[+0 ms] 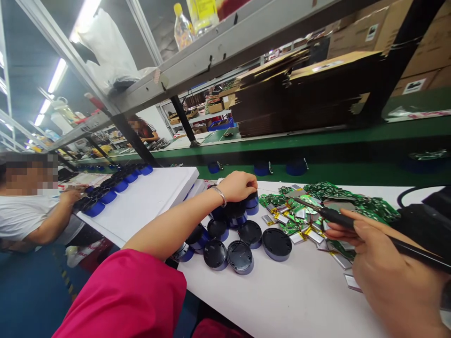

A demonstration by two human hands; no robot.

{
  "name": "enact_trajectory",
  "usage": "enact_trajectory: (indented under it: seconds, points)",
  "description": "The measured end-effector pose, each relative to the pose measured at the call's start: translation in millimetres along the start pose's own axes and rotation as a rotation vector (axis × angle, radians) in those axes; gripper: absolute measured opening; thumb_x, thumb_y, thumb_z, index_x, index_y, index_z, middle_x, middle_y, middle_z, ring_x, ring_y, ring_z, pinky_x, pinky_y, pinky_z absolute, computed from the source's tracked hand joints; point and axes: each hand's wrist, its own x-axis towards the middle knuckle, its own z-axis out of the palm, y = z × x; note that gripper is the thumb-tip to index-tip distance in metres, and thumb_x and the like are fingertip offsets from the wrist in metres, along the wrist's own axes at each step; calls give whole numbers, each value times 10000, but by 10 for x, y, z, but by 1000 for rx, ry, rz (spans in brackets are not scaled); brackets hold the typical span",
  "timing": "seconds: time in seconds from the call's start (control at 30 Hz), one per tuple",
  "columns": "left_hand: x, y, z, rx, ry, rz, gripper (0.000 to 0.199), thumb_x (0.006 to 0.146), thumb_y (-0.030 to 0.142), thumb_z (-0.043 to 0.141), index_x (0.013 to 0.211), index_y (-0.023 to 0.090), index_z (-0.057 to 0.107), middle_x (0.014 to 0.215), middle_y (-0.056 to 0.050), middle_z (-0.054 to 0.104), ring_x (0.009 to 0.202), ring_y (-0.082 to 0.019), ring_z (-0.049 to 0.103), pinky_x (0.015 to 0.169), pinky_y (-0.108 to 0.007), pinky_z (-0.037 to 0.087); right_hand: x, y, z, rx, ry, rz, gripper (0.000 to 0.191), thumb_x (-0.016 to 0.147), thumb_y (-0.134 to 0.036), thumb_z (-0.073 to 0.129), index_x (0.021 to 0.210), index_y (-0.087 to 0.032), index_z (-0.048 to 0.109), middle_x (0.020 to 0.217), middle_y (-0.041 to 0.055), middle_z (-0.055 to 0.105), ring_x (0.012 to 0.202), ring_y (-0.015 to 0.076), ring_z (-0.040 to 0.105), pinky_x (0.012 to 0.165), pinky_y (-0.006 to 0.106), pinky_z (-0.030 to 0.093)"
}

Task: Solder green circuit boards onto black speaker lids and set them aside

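Note:
My left hand (pixel 238 186) reaches across the white table (pixel 282 300) and closes over the top of a round dark blue housing (pixel 251 202) in a cluster of several similar round housings (pixel 243 244). A metal bracelet sits on that wrist. My right hand (pixel 391 267) holds a black soldering iron (pixel 338 217) like a pen. Its tip points left over a heap of green circuit boards and silver flat batteries (pixel 310 211). The pink sleeve of my left arm fills the lower left.
A white board (pixel 148 202) with rows of blue housings lies to the left, where a co-worker in a white shirt (pixel 24 216) works. A green conveyor (pixel 317 173) runs behind the table. Flattened cardboard boxes (pixel 303 94) stand beyond it, under a metal shelf with bottles.

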Motion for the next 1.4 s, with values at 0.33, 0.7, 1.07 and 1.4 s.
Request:
enact_trajectory:
  seconds: [0.33, 0.7, 1.07, 1.4]
  points:
    - [-8, 9, -3, 9, 15, -6, 261, 1009, 348, 648, 1177, 150, 676, 1185, -88, 698, 1037, -222, 693, 916, -438, 600, 11, 35, 41, 49, -15, -38, 517, 717, -525, 695, 1046, -130, 756, 888, 108, 690, 745, 238, 692, 718, 280, 625]
    - [-14, 21, -17, 8, 19, -18, 241, 1008, 340, 650, 1148, 147, 684, 1158, -82, 706, 1021, -216, 696, 912, -433, 601, -12, 60, 59, 50, -37, -91, 490, 794, -521, 707, 1081, -127, 753, 948, 108, 695, 748, 240, 693, 726, 308, 638]
    - [4, 12, 5, 1, 23, -32, 303, 1008, 356, 648, 1238, 159, 656, 1242, -99, 677, 1068, -234, 684, 921, -448, 600, 6, 72, 57, 51, -41, -110, 472, 802, -502, 681, 1087, -133, 756, 916, 106, 695, 748, 235, 697, 727, 286, 633]
    - [-71, 65, -38, 4, 80, -22, 122, 971, 254, 679, 1032, 158, 722, 1074, -64, 735, 984, -208, 703, 922, -382, 585, -70, -87, -12, -36, -46, -175, 403, 851, -540, 653, 1084, -230, 764, 945, 71, 698, 789, 261, 700, 777, 391, 631]
